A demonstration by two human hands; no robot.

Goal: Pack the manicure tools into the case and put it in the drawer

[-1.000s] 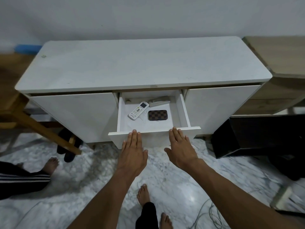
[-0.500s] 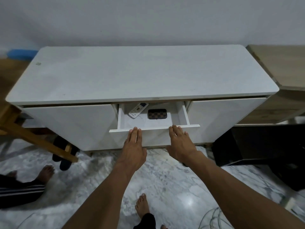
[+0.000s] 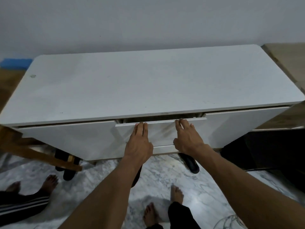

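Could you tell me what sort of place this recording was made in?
Most likely a room in a home: a low white cabinet stands against a plain wall on a marble-patterned floor, people go barefoot, and dark slippers lie under the cabinet.

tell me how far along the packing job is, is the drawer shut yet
Nearly done. No tools or case lie on the cabinet top; the case can't be seen now. In hand: left hand and right hand press flat on the drawer front. Left: a dark gap remains above the front, so one last push shuts it.
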